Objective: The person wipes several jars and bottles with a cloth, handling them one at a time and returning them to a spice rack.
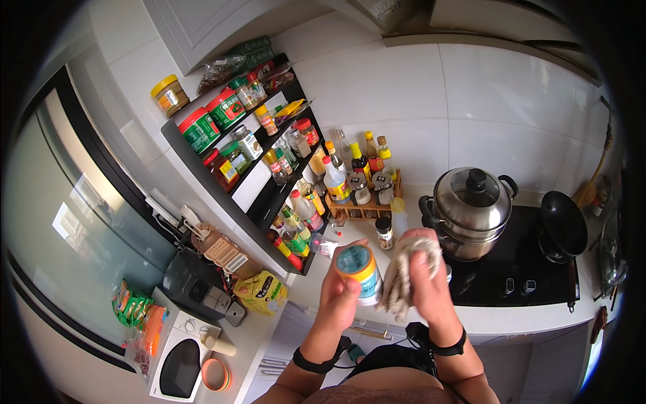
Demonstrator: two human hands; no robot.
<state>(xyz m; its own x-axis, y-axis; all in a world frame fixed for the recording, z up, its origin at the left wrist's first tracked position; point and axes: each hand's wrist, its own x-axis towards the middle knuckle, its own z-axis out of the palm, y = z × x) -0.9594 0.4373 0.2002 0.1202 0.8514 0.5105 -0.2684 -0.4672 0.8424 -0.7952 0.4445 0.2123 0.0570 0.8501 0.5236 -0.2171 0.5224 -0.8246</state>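
Note:
My left hand (339,298) grips a small canister (362,276) with an orange rim, a bluish end and a printed label. The canister tilts so that its round end faces up toward me. In my right hand (429,280) is a crumpled beige cloth (404,272), bunched beside the canister with a narrow gap between them. Both hands are raised over the front of the white counter (308,288). Behind them stands a dark-lidded seasoning jar (384,233) next to a pale translucent bottle (398,217). A white item is mostly hidden behind my right wrist.
A black spice rack (227,202) full of jars and bottles stands at left. Sauce bottles fill a wooden condiment rack (363,211) at the back. On the black cooktop (484,283) are a steel steamer pot (472,217) and a black wok (562,224). A microwave (181,361) sits lower left.

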